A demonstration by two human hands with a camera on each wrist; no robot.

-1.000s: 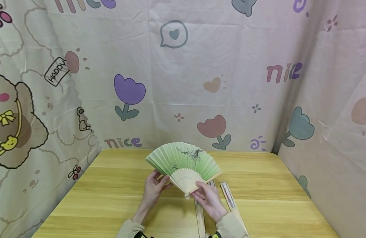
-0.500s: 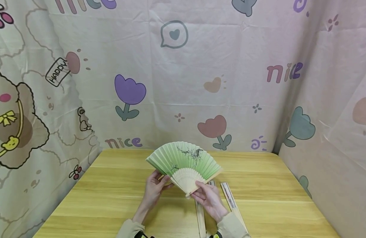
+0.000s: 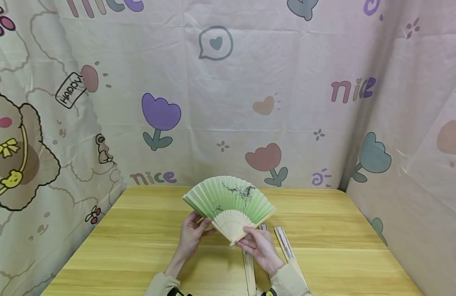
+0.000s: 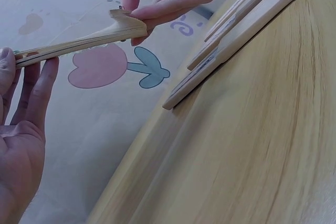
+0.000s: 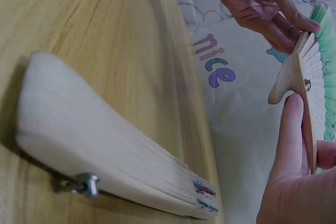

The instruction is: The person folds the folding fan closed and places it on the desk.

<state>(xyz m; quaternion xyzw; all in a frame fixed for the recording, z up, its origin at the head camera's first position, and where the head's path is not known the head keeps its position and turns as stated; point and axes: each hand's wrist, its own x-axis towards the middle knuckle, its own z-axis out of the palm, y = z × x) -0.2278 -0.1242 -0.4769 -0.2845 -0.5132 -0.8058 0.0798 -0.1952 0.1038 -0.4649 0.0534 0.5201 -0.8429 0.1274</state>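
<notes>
A green folding fan (image 3: 246,205) is spread above the table, with a dark branch print on its pleated leaf and pale slatted ribs. My left hand (image 3: 191,233) pinches its left outer rib between thumb and fingers. Close to the pivot, my right hand (image 3: 261,248) grips the ribs on the other side, thumb on the front. In the right wrist view the fan (image 5: 311,77) appears edge-on, its metal pivot pin showing. Folded fans lie beneath and beside my right hand, one (image 3: 249,271) left of the wrist and another (image 3: 287,246) to the right.
Three folded fans (image 4: 231,48) lie side by side on the wooden table (image 3: 139,246) in the left wrist view. One folded fan (image 5: 100,135) looms close in the right wrist view. Printed cloth (image 3: 220,102) hangs behind the table's far edge and at both sides.
</notes>
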